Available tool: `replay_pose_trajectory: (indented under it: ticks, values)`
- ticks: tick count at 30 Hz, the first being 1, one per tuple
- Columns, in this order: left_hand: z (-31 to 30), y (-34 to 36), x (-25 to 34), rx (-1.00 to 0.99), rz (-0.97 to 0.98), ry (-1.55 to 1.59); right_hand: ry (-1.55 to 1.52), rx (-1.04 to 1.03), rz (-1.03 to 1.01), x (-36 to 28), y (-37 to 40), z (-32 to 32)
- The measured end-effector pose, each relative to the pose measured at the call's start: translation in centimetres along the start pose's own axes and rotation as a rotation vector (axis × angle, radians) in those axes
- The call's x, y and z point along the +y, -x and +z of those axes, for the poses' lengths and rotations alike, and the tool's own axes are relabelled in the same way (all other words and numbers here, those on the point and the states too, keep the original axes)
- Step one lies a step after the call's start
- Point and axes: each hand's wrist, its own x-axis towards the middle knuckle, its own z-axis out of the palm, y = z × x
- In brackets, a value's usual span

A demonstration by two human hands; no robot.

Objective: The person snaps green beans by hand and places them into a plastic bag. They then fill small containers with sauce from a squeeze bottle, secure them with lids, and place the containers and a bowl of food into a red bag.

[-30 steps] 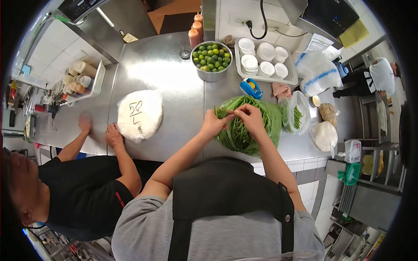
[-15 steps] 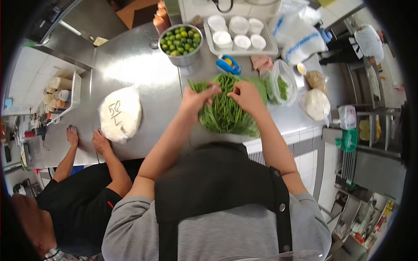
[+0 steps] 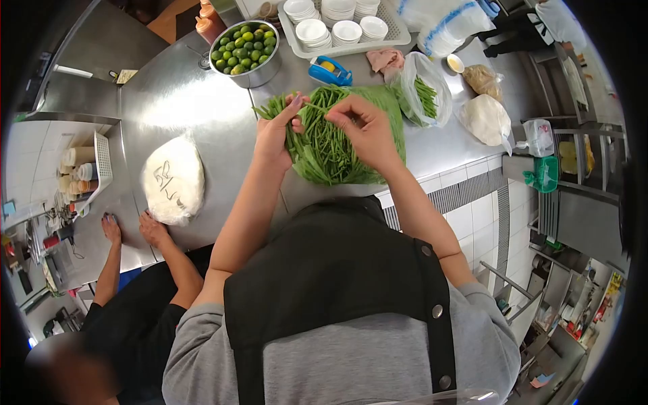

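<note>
A pile of thin green vegetable stalks [image 3: 327, 138] lies in front of me on a light green plastic bag [image 3: 389, 111]. My left hand [image 3: 277, 131] is closed over the pile's left side, thumb and fingers gripping a green stalk. At the other end of that stalk, my right hand [image 3: 364, 131] pinches with thumb and forefinger above the middle of the pile. Right of the pile stands a clear plastic bag [image 3: 437, 81] with more green stalks inside. A blue tape dispenser [image 3: 331, 72] sits just beyond the pile.
Behind are a metal bowl of limes [image 3: 253, 75] and a white basket [image 3: 398, 40] with stacked white cups. A wrapped white round bundle [image 3: 173, 182] lies left, near a co-worker's hands [image 3: 154, 229]. Bagged goods [image 3: 486, 116] line the right side. Another person stands far right.
My hands have moved slightly apart, with a stalk now visible between them. The view has shifted, so the table's things appear higher and further left.
</note>
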Motion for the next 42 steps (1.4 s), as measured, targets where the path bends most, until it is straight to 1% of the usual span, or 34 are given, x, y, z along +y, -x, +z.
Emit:
replay_pose_trajectory:
  ticks: [2,5,6,9,12,15,18,21,23,24,26,27,30,32,33,35,36,38,39,41,42]
  values:
    - [-0.3,0.0,-0.3,0.015,-0.083,0.043,-0.143,0.03,0.053,-0.9,-0.2,-0.3]
    - [-1.4,-0.8,-0.7,0.024,-0.17,0.123,-0.442,0.083,0.068,-1.3,-1.1,-1.4]
    - [-1.2,-0.6,-0.6,0.047,-0.154,0.123,-0.361,0.075,0.08,-1.1,-1.3,-2.1]
    - [-0.3,-0.1,-0.2,0.1,-0.116,0.108,0.183,-0.19,0.196,0.1,-1.3,-4.4]
    - [0.0,0.1,0.0,0.123,-0.101,0.065,0.105,-0.28,0.259,0.2,-0.7,-3.8]
    - [0.4,0.4,-0.2,0.133,-0.09,0.023,-0.037,-0.102,0.2,-1.0,-0.6,-1.6]
    - [0.5,0.4,-0.7,0.137,-0.04,-0.021,0.202,-0.055,0.04,-1.5,-0.6,-0.2]
    - [0.3,0.3,-1.2,0.115,0.025,-0.09,0.29,-0.032,-0.005,-0.6,-0.9,0.3]
    - [0.8,0.7,-1.1,0.117,0.109,-0.164,0.213,-0.062,0.084,-0.3,-1.0,0.0]
    - [0.8,0.7,-1.1,0.088,0.129,-0.177,0.174,-0.078,0.127,-0.2,-1.1,-0.1]
    - [0.7,0.9,-1.0,0.03,0.168,-0.203,-0.098,-0.157,0.259,-0.2,-1.3,-0.9]
    - [0.7,1.0,-1.0,0.009,0.163,-0.215,-0.234,-0.196,0.325,-0.2,-1.3,-1.2]
    - [0.8,1.1,-0.9,-0.045,0.148,-0.228,-0.396,-0.167,0.43,0.0,-1.2,-1.9]
    - [1.0,1.1,-0.8,-0.064,0.14,-0.205,-0.118,-0.131,0.439,2.1,-1.3,-2.7]
    - [0.9,1.1,-0.8,-0.066,0.132,-0.197,0.023,-0.113,0.44,2.0,-1.4,-3.0]
    - [0.4,1.0,-0.7,-0.069,0.119,-0.186,0.483,-0.254,0.421,1.1,-1.2,-4.2]
    - [0.0,0.9,-0.5,-0.075,0.047,-0.113,0.711,-0.321,0.404,0.5,-1.1,-4.7]
    - [-1.1,0.9,-0.3,-0.086,-0.1,0.033,0.612,-0.221,0.176,1.9,0.4,-5.8]
    - [-1.8,0.8,-0.4,-0.09,-0.165,0.113,0.559,-0.17,0.063,1.6,0.6,-5.8]
    - [-3.2,0.6,-0.9,-0.101,-0.302,0.277,0.589,-0.2,0.199,0.6,0.3,-6.6]
    - [-3.4,0.8,-1.3,-0.093,-0.324,0.281,0.606,-0.217,0.266,-0.1,0.1,-6.8]
